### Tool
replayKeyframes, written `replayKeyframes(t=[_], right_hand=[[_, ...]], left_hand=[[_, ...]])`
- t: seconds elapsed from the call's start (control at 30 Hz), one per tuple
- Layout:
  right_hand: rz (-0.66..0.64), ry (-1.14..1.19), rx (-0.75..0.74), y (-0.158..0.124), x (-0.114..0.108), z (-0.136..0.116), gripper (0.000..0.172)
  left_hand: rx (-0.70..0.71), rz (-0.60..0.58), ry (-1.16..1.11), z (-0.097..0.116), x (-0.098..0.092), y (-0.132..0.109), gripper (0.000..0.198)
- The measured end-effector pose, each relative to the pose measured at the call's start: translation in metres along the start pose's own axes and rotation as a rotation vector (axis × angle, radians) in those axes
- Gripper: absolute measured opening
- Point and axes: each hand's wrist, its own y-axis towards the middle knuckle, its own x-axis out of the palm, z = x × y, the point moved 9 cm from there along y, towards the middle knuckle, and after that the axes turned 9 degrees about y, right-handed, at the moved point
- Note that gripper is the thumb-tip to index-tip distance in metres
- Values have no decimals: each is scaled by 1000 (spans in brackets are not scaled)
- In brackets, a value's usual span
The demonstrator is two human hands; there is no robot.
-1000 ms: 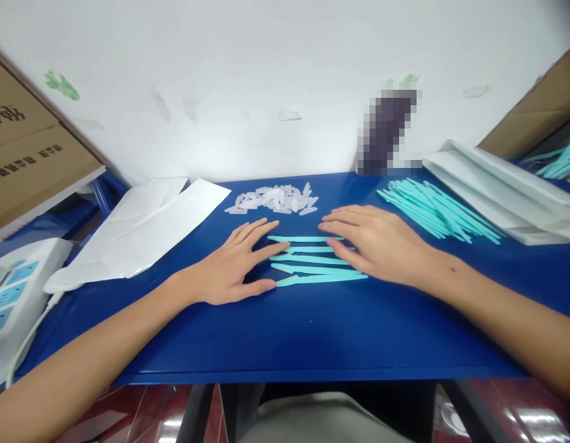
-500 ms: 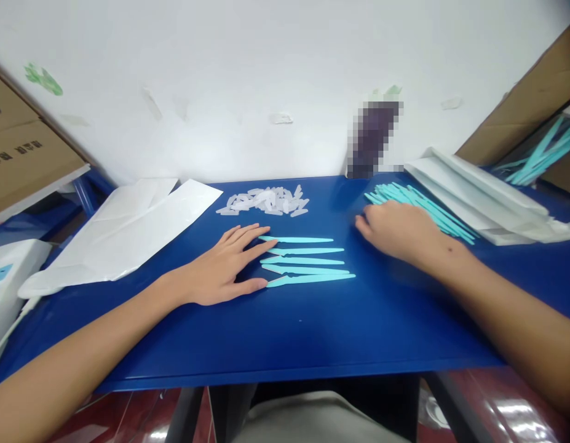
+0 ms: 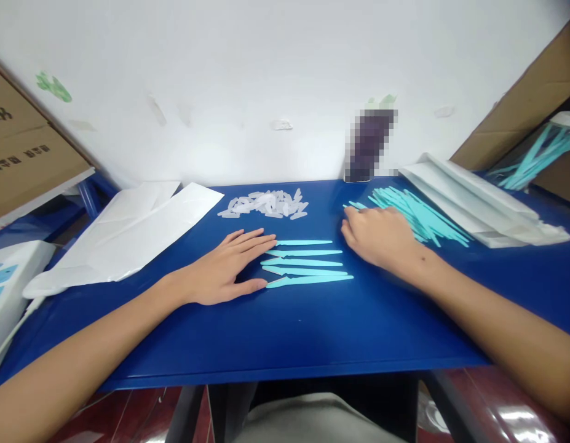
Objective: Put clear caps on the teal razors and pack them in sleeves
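Observation:
Several turquoise eyebrow razors (image 3: 312, 263) lie in a row, one below another, at the middle of the blue table. My left hand (image 3: 220, 267) rests flat with fingers spread, its fingertips and thumb touching the blade ends at the row's left. On the right, my right hand (image 3: 381, 237) is closed, with turquoise razor tips (image 3: 356, 205) poking out past its fingers. How many it grips is hidden. Just behind that hand spreads a loose pile of the same razors (image 3: 427, 215). A heap of small translucent blade caps (image 3: 266, 204) sits behind the row.
White plastic bags lie at the left (image 3: 132, 234) and right (image 3: 482, 200). Cardboard boxes (image 3: 31, 135) flank both sides, and a white device (image 3: 17, 277) with a cable stands at the left edge. A pixelated dark object (image 3: 370, 144) leans against the wall.
My right hand has moved slightly left from the pile, with razor tips now showing beyond its fingers. Pile razors have shifted. My left hand stays at the row, its upper fingers reaching slightly farther right.

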Motion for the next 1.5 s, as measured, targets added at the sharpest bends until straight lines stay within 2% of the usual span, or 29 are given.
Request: replayKeyframes(t=[0.13,0.27,0.37,0.47,0.53,0.63,0.7,0.83,0.97,1.07,1.2,1.27,1.4,1.5], right_hand=[[11,97,-206,-8,-3,-22,38],[42,257,-448,-14,-6,-39,42],[81,324,-541,-18,-8,-46,42],[164,320,-528,-20,-15,-47,42],[185,263,-421,-18,-17,-40,41],[103,168,-205,-11,-10,-19,42],[46,149,-141,-9,-5,-9,43],[17,200,-238,-6,2,-12,42],[79,374,-426,-8,2,-31,41],[97,486,-512,-9,0,-46,40],[117,509,-506,-4,-1,-62,37],[131,484,-487,-3,-2,-68,36],[147,509,-496,-7,-4,-74,41],[143,565,-515,-12,-5,-69,45]], left_hand=[[6,-2,-6,1,-1,1,76],[27,-10,-13,4,-1,2,75],[30,-19,-10,5,-1,1,76],[23,-9,-7,5,-1,1,76],[7,6,1,3,-1,1,76],[-17,32,9,0,-1,0,76],[-24,50,-2,-1,-2,-1,75],[-7,57,-9,1,-3,-1,73],[5,62,-19,3,-5,0,70],[17,64,-24,3,-5,0,69],[36,103,-40,3,-8,0,70],[71,159,-42,7,-14,-1,64],[192,272,-2,29,-27,-4,48],[193,249,46,42,-23,-1,47]])
